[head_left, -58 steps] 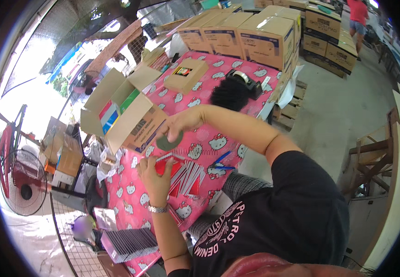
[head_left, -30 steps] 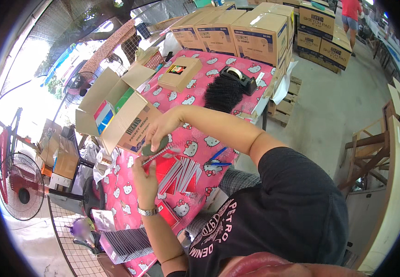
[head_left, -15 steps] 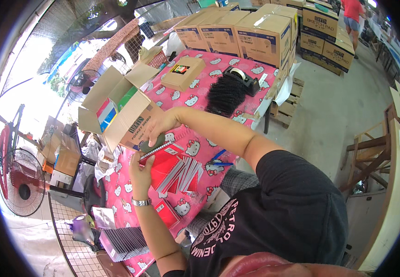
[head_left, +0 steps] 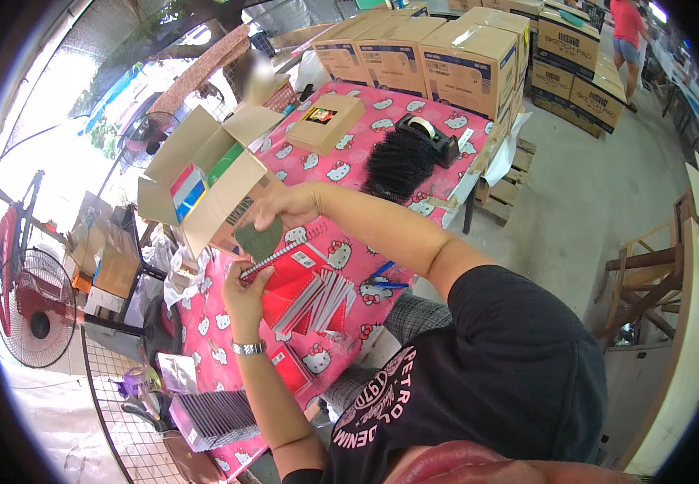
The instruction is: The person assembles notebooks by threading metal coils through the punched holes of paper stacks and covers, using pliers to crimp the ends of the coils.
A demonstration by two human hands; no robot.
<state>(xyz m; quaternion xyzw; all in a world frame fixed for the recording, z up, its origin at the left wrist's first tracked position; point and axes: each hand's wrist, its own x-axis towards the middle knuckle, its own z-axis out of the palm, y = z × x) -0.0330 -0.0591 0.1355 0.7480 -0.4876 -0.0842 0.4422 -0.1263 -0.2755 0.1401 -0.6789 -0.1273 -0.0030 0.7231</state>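
Note:
A red notebook (head_left: 281,284) with a spiral along its upper edge lies tilted over the pink tablecloth. My left hand (head_left: 245,289) pinches the notebook by its left corner at the spiral. Just above the edge, my right hand (head_left: 285,206) grips a flat dark green piece (head_left: 259,242), whose material I cannot make out. The coil's end (head_left: 314,231) sticks out past the notebook's far corner. Beside it several red-covered notebooks (head_left: 321,300) lie fanned out with white pages showing. Another red notebook (head_left: 288,369) rests nearer my left forearm.
An open carton (head_left: 237,218) of colourful pads stands beyond my hands. On the table are black coils (head_left: 398,167), a tape dispenser (head_left: 430,139), a small brown box (head_left: 325,124), blue pens (head_left: 385,278) and a stack of dark notebooks (head_left: 216,419). Closed cartons (head_left: 466,68) stand behind; a fan (head_left: 39,315) is left.
My right hand has lifted slightly away from the spiral edge, bringing more of the dark green piece into sight. My left hand keeps its hold on the notebook.

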